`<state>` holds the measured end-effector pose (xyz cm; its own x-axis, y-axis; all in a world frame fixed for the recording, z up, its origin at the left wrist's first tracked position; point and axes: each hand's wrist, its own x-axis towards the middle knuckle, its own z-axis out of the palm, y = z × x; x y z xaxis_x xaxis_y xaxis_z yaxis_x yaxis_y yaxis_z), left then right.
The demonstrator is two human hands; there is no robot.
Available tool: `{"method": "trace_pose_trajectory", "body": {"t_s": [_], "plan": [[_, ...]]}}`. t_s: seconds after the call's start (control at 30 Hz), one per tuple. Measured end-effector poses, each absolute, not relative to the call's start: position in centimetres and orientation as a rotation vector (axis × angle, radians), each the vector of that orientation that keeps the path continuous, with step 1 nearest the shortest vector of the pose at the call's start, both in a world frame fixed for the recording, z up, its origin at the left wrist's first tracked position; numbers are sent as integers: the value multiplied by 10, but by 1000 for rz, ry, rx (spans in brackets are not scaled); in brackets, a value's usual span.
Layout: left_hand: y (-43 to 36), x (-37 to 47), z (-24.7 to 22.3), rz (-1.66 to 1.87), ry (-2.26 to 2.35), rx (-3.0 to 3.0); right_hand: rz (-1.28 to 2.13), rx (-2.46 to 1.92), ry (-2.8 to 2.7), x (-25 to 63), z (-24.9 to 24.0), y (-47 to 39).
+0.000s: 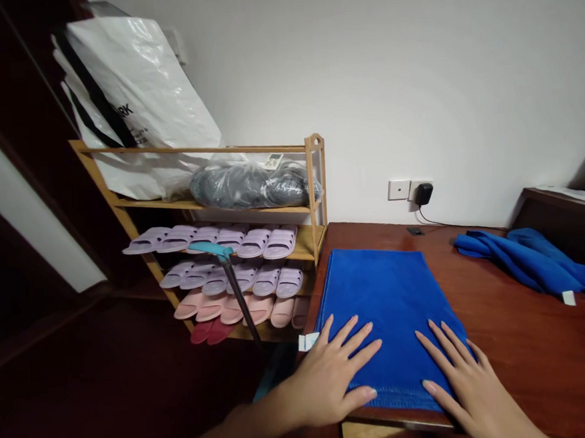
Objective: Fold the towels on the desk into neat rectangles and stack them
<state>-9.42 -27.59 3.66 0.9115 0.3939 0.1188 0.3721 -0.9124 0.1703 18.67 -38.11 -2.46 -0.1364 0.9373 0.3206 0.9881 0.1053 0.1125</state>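
The blue cloth [386, 306] is lying flat, in a rectangle, on the brown table [537, 355], and its lower end is reaching the near edge. The left hand [328, 376] is resting on its lower left part, palm down, with the fingers spreading open. The right hand [471, 380] is pressing in the same way on the lower right part, also with open fingers. Both hands are touching the cloth only from above and are not gripping it. A white label [308, 342] is sticking out from the left side of the cloth, just beside the left hand.

On the right side of the table, well apart from the flat cloth, some crumpled blue fabric [531, 262] is lying in a loose heap, and two white labels are showing at its near end. Behind the table, a black plug [424, 194] is sitting in a socket on the wall [388, 92], and its cable is running to the right.

To the left of the table, a wooden rack [316, 197] is standing against the wall. It is holding a white bag [143, 89], a grey bundle [254, 183] in clear plastic, and rows of purple slippers [281, 241], pink slippers [282, 312] and red slippers [217, 331]. A dark pole [240, 296] with a blue top is leaning in front of the slippers.
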Motion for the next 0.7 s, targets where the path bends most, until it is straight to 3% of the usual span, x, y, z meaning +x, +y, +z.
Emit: {"method": "trace_pose_trajectory", "body": {"t_s": [0.37,0.7], "plan": [[-191,-66,31,248,790,2981,-8,-1995,-2173,211,-2,-278],[-123,-36,18,190,1130,2899,-37,-2045,-2066,215,-11,-194]]}}
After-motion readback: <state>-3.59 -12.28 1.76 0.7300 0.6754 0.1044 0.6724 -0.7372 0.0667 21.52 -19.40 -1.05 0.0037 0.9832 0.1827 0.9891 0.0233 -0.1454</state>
